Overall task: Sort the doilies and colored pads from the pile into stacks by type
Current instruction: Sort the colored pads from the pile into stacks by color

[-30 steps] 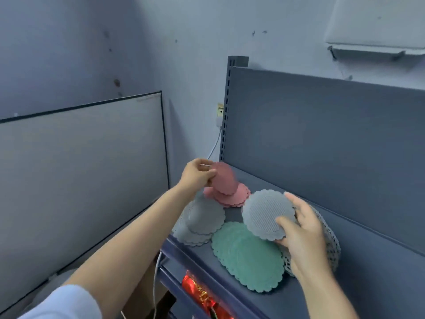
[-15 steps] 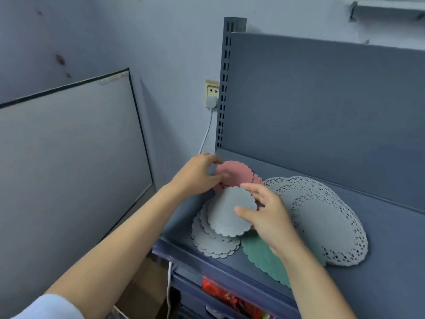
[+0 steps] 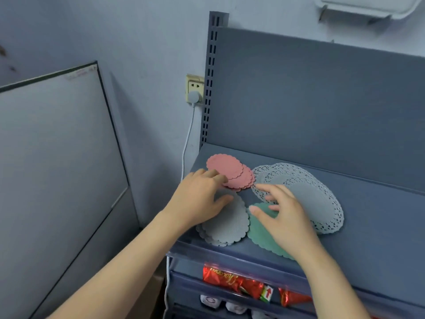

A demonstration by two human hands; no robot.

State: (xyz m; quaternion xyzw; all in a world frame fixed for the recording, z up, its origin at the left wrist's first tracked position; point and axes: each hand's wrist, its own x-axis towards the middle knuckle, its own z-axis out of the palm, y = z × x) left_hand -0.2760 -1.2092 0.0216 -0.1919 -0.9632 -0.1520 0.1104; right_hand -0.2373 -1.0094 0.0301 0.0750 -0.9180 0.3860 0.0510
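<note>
On the grey shelf (image 3: 372,229) lie four groups. A stack of pink scalloped pads (image 3: 230,170) sits at the back left. Grey scalloped pads (image 3: 230,226) are stacked at the front left. My left hand (image 3: 202,200) rests flat on the grey stack, fingers spread, its fingertips touching the pink pads' edge. Green pads (image 3: 259,231) lie at the front middle, partly under my right hand (image 3: 282,215), which hovers with fingers apart over them. White lace doilies (image 3: 317,201) overlap to the right.
The shelf's upright back panel (image 3: 322,107) rises behind. A wall socket with a plugged cable (image 3: 194,90) is left of the shelf post. Red snack packets (image 3: 232,282) lie on the lower shelf. A large white board (image 3: 53,169) stands at the left.
My left hand let go of the pink pad, which now lies on the pink stack. My right hand put the grey pad down on the grey stack and drew back over the green pads.
</note>
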